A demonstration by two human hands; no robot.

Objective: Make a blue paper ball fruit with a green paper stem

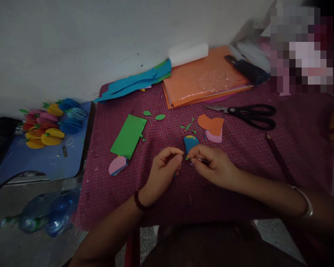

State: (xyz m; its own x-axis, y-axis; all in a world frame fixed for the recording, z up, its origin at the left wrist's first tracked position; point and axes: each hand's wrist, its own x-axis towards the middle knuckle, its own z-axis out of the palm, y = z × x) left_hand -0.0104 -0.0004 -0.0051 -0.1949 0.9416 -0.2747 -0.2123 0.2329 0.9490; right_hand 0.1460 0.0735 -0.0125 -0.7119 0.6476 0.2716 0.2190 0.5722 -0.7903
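My left hand (167, 165) is closed in a pinch above the cloth; whatever its fingertips hold, if anything, is hidden. Close beside it, my right hand (215, 163) is also pinched, with a small green paper piece (187, 158) at its fingertips. A dark, thin thing (204, 161) shows between that hand's fingers, too unclear to name. Just beyond the right fingers lies a blue paper piece (191, 142) with a yellow edge. Green paper scraps (188, 127) and orange (213, 124) and pink paper cutouts (215, 137) lie past it.
Black-handled scissors (247, 111) and a pencil (278, 155) lie to the right. Leftward are a green paper sheet (129, 136), leaf cutouts (160, 117) and a pink cutout (118, 165). Orange sheets (195, 83) and blue strips (133, 83) lie behind. Colourful paper fruits (52, 137) sit on a blue board (72, 159).
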